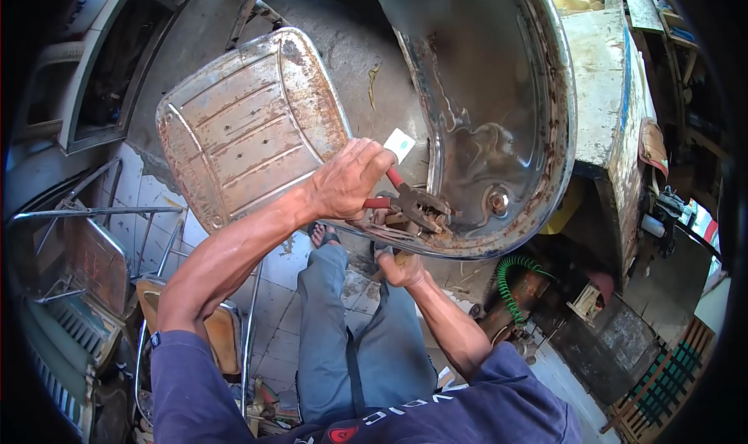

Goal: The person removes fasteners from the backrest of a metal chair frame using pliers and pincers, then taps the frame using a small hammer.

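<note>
My left hand (352, 177) is closed around the red-handled pliers (417, 204). Their dark jaws are at the torn, rusty corner of a large curved metal shell (499, 124). Whether the jaws grip the metal is hard to make out. Below that corner, my right hand (401, 269) is closed at the shell's lower edge, its fingers partly hidden by the rim. Close to the jaws, a round bolt or fitting (497, 201) sits inside the shell.
A rusty ribbed metal panel (241, 128) lies left of the shell. Metal chair frames (97, 212) stand at the left. A worn white workbench (596, 85) is at the right, with a green coiled hose (505, 280) below. A small white card (400, 144) lies beyond my left hand.
</note>
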Tool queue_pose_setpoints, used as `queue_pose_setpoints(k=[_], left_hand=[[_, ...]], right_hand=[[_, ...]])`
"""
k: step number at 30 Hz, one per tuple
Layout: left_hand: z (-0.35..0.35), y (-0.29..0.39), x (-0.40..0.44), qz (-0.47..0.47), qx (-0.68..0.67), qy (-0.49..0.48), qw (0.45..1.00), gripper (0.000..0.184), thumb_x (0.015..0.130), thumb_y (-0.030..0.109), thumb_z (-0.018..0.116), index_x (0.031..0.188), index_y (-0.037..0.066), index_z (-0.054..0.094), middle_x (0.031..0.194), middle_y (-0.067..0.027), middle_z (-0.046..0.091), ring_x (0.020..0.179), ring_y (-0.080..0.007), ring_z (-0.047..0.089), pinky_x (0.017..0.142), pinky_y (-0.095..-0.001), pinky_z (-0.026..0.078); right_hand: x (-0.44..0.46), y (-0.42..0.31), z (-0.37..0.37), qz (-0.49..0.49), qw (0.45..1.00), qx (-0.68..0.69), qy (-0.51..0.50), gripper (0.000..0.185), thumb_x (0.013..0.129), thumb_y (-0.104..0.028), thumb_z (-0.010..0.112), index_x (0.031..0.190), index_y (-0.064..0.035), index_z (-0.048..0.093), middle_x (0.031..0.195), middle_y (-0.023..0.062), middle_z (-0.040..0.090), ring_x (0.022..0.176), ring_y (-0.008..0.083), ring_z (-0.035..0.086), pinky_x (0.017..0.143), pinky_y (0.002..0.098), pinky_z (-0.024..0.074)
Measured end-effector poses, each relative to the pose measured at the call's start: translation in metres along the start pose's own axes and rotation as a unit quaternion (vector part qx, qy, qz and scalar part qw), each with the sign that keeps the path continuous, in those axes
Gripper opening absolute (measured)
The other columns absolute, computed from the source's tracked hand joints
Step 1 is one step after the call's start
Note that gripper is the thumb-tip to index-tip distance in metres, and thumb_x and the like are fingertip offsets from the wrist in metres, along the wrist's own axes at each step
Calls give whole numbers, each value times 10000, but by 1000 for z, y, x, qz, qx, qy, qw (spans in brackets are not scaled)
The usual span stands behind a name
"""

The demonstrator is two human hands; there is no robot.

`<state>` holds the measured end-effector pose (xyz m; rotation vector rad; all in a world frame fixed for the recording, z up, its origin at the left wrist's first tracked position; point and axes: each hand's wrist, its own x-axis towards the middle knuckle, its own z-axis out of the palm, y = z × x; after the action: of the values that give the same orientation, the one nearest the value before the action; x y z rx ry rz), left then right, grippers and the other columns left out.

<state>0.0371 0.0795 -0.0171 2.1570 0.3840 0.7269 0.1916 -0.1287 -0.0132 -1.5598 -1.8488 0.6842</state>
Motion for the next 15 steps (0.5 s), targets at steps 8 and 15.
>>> queue_pose_setpoints(k=[8,15], left_hand=[[3,4,-4,2,47,56,997,971,583,51,820,1452,17,388,1251,-189,482,1106,-410,532,1008,-537,434],[-4,-13,5,21,69,2,997,1023,592,115,876,1486,59,383,1305,-156,463,1226,-388,497,1111,-587,367]], right_hand=[[17,-104,-98,388,739,549,-40,692,681,-78,567,1361,-12,461,1044,135,562,1007,260,570,967,412,488],[56,-107,-200,573,471,628,-236,818,578,-89,566,1381,10,442,1061,160,555,1018,288,593,1006,444,493]])
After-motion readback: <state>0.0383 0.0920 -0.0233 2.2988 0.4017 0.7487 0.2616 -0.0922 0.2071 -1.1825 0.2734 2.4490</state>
